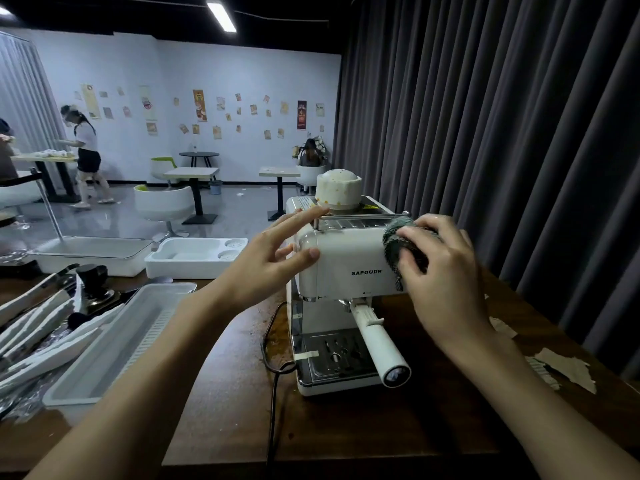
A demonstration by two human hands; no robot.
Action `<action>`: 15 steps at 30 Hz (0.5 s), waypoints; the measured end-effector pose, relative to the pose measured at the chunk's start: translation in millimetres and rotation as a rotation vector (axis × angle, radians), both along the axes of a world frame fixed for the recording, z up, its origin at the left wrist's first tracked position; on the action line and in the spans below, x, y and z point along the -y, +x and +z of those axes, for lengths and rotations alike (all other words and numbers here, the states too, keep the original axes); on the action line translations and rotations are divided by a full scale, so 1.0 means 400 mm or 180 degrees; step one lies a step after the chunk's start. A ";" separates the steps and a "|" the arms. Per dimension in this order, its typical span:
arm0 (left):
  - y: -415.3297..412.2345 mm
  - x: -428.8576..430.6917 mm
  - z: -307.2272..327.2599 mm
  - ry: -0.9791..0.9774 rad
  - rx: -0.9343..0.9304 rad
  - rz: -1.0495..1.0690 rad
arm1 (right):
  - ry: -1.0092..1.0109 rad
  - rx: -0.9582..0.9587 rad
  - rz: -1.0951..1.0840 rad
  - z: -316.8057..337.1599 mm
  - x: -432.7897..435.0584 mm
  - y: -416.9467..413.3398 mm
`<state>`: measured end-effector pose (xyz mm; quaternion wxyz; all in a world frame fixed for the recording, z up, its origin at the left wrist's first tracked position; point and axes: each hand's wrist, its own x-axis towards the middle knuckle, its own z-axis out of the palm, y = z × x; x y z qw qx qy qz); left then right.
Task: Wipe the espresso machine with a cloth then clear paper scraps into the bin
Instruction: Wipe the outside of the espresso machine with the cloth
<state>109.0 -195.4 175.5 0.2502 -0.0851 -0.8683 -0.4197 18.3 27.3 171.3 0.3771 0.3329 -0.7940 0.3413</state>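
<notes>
Behind you lies a café room with small tables and dark curtains; your work sits on a brown wooden table (pixel 225 393). Starting at the left, an empty plastic tray (pixel 114 344) lies well apart from the job, and a black cord (pixel 273 372) trails from the machine toward you, so mind it when you shift anything.

Your left hand (pixel 273 261) is open, fingers spread, thumb and fingertips resting on the upper left corner of the espresso machine (pixel 346 268). Judging by its metal tray and solid body, the machine is fairly heavy and stiff, but its glossy casing looks slippery, so brace it at that corner rather than by the long handle (pixel 379 344) sticking out in front, which could turn. A cup (pixel 338 192) stands upside down on top; it looks breakable, so wipe around it gently.

Your right hand (pixel 436 268) is closed around a dark cloth (pixel 398 244), pressing it to the machine's upper right front. It is soft and bunches easily; keep it wadded in your palm.

Further right, torn paper scraps (pixel 568 368) lie on the table: light, flimsy, best pinched or swept together.
</notes>
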 end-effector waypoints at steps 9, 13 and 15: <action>0.010 -0.016 0.014 0.0211 -0.0002 0.0079 | 0.0468 -0.0430 0.0612 -0.006 0.137 0.112; 0.014 -0.019 0.020 0.0187 0.0071 0.0120 | 0.0612 -0.0481 0.0750 -0.003 0.121 0.089; 0.015 -0.022 0.020 0.0070 0.0077 0.0196 | 0.0524 -0.0429 0.0560 -0.009 0.085 0.055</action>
